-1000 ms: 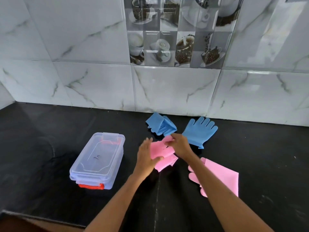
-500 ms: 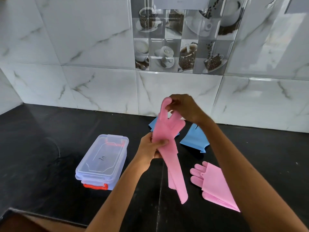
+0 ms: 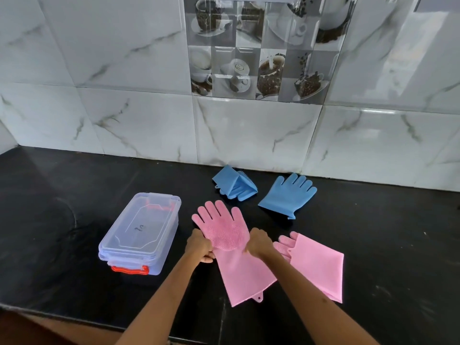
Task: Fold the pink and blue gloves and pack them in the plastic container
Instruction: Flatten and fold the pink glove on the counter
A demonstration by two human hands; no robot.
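A pink glove (image 3: 230,247) lies spread flat on the black counter, fingers pointing to the wall, bristled palm up. My left hand (image 3: 200,246) grips its left edge at the wrist and my right hand (image 3: 257,244) grips its right edge. A second pink glove (image 3: 317,263) lies flat to the right, partly under my right forearm. Near the wall rest a folded blue glove (image 3: 234,184) and a flat blue glove (image 3: 288,194). The clear plastic container (image 3: 142,232), lid on, red latch at its front, stands to the left.
The black counter (image 3: 62,232) ends at a front edge near the bottom of the view. A marble-tiled wall (image 3: 139,123) rises right behind the blue gloves.
The pink glove was crumpled on the counter, then lifted and hung stretched in the air. Now it lies spread flat, with both hands at its sides.
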